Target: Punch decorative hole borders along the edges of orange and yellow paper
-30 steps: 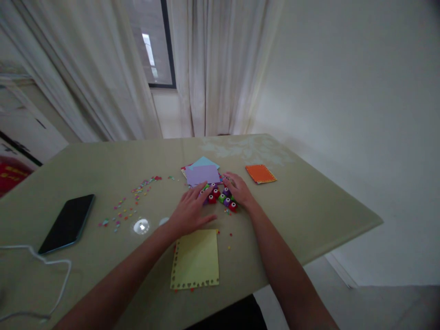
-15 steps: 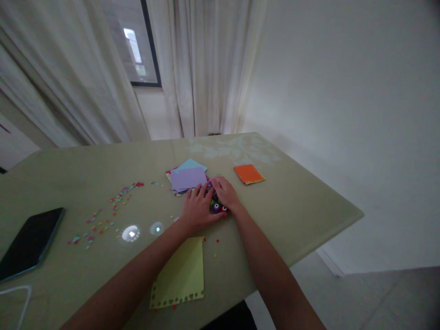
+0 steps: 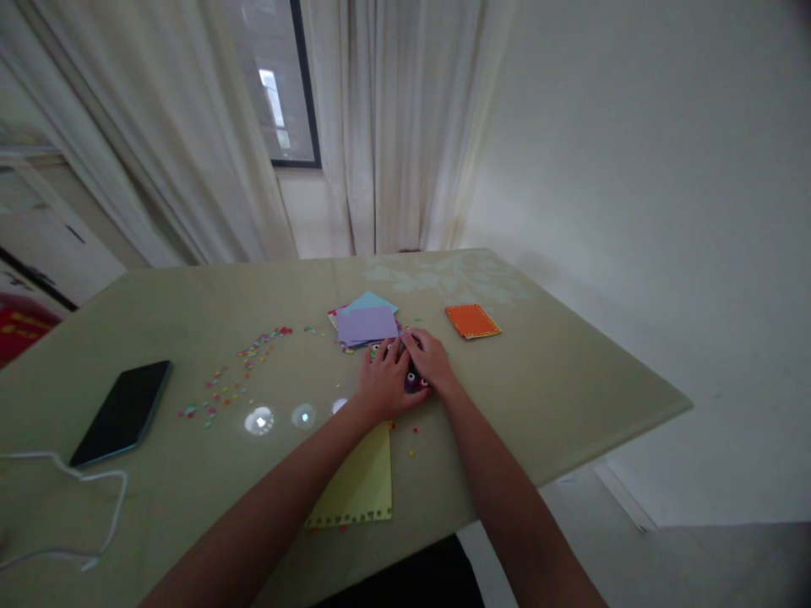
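Between my hands on the table lies a cluster of small dark purple, green and red pieces with round white spots [image 3: 411, 380]; their exact kind is hard to make out. My left hand [image 3: 384, 387] rests over the cluster's left and near side with its fingers spread. Bent round the far right side is my right hand [image 3: 432, 358], its fingers close together and partly hidden by the left fingertips. Just beyond my left fingers is a stack of coloured paper with a purple sheet [image 3: 366, 325] on top. A yellow sheet with a punched edge [image 3: 361, 481] lies partly under my left forearm.
An orange square with a dotted yellow border [image 3: 472, 321] lies to the right. Tiny paper cut-outs [image 3: 257, 344] are scattered on the left, near a dark-screened phone or tablet [image 3: 123, 412]. A white cable [image 3: 119, 507] curves at the lower left. The table's edge [image 3: 608, 441] runs along the right.
The camera view has turned slightly left, so the table things appear farther right and more of the cable shows. Both hands stay at the cluster, with the right fingers slightly more bent.
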Demonstrator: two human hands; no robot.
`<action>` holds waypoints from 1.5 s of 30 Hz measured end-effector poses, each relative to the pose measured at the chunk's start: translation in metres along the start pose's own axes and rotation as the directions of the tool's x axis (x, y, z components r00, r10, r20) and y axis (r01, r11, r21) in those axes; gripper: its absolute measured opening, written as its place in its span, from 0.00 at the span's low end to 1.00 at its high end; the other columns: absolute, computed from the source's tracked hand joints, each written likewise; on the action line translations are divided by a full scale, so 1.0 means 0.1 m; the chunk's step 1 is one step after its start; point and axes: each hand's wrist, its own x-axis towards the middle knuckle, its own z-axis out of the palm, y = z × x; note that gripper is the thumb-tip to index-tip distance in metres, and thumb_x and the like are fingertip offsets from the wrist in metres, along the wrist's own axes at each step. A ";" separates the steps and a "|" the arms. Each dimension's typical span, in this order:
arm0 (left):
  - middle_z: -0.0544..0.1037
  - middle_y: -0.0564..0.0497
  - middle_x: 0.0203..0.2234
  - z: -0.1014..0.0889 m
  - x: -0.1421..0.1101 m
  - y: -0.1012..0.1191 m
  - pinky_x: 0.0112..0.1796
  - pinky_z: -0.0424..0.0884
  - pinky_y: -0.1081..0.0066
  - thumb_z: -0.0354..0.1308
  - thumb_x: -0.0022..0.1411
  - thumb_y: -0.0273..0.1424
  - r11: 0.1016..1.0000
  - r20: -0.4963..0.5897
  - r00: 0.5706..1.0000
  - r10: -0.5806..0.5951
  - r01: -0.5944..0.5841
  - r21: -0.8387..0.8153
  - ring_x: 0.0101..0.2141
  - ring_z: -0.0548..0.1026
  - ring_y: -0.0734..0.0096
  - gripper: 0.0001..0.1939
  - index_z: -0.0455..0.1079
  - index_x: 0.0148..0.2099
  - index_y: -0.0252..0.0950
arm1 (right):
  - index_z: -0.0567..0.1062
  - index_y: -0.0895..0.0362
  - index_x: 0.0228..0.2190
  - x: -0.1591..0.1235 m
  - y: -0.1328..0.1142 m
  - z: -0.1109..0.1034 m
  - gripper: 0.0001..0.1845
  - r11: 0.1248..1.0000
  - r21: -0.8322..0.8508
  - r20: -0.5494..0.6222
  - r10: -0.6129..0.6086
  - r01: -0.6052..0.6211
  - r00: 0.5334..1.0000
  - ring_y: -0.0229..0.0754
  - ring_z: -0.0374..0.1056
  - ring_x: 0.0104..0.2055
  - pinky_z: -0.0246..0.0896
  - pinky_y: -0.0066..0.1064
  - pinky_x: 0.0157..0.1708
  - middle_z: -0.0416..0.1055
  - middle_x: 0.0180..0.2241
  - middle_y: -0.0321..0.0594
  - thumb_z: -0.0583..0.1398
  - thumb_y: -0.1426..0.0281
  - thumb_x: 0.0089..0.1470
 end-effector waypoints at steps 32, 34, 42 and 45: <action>0.67 0.32 0.71 -0.37 -0.98 -1.05 0.67 0.57 0.38 0.58 0.69 0.56 0.947 -0.077 0.953 -0.294 0.301 0.113 0.68 0.65 0.35 0.41 0.64 0.74 0.38 | 0.83 0.54 0.36 0.06 -1.16 1.26 0.17 0.948 -0.108 0.300 -0.255 0.298 0.919 0.47 0.76 0.44 0.63 0.33 0.47 0.84 0.43 0.46 0.56 0.65 0.74; 0.68 0.32 0.70 -0.38 -1.03 -1.10 0.66 0.58 0.38 0.59 0.69 0.55 0.944 -0.101 0.949 -0.298 0.308 0.116 0.68 0.66 0.34 0.40 0.66 0.73 0.36 | 0.82 0.55 0.36 0.07 -1.21 1.32 0.17 0.949 -0.091 0.308 -0.260 0.301 0.915 0.47 0.76 0.44 0.63 0.33 0.48 0.83 0.43 0.47 0.56 0.66 0.74; 0.73 0.34 0.66 -0.38 -1.12 -1.17 0.66 0.63 0.46 0.63 0.67 0.54 0.958 -0.202 0.943 -0.264 0.280 0.056 0.66 0.69 0.39 0.38 0.69 0.69 0.36 | 0.82 0.55 0.41 0.08 -1.23 1.43 0.16 0.963 0.058 0.341 -0.266 0.262 0.902 0.46 0.75 0.48 0.63 0.34 0.54 0.82 0.46 0.45 0.56 0.63 0.74; 0.73 0.37 0.66 -0.38 -1.15 -1.20 0.66 0.65 0.49 0.66 0.65 0.54 0.963 -0.228 0.939 -0.257 0.268 0.018 0.66 0.69 0.42 0.39 0.68 0.70 0.39 | 0.83 0.53 0.43 0.11 -1.18 1.42 0.19 0.962 0.164 0.359 -0.265 0.219 0.895 0.45 0.75 0.51 0.65 0.35 0.56 0.83 0.48 0.42 0.56 0.57 0.74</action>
